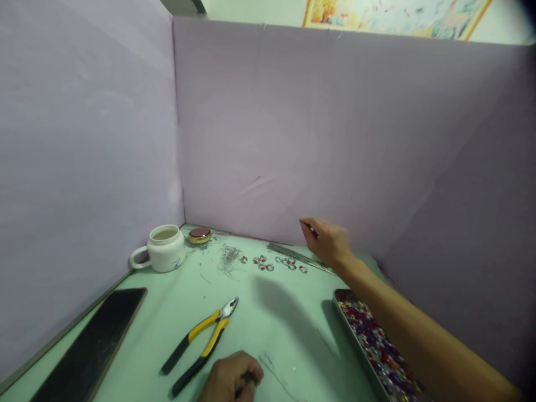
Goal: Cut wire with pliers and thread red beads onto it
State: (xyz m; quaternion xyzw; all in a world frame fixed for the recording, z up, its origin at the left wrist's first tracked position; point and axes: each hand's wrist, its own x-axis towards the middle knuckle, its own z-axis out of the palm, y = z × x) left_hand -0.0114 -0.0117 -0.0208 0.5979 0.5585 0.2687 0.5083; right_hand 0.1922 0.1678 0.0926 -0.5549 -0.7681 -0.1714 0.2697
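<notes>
My right hand [329, 241] is raised near the back wall with its fingers pinched together; whatever they hold, if anything, is too small to make out. Below it a bundle of thin straight metal wires [299, 257] lies on the green tabletop. Beside the wires sit several small wire rings [263, 263] with red beads. At the bottom edge my left hand [231, 377] is closed, its fingers curled, and their contents are hidden. A thin loose wire [278, 377] lies just right of it. Combination pliers [205, 340] with yellow and black handles rest partly spread, left of that hand.
A metal tray [360, 352] of mixed coloured beads stands at the right, under my right forearm. A white mug [165, 254], a round lidded tin [200, 235] and a heap of wire scraps [229, 258] are at the back left. A dark flat phone-like slab [94, 346] lies front left. Pale walls enclose the table.
</notes>
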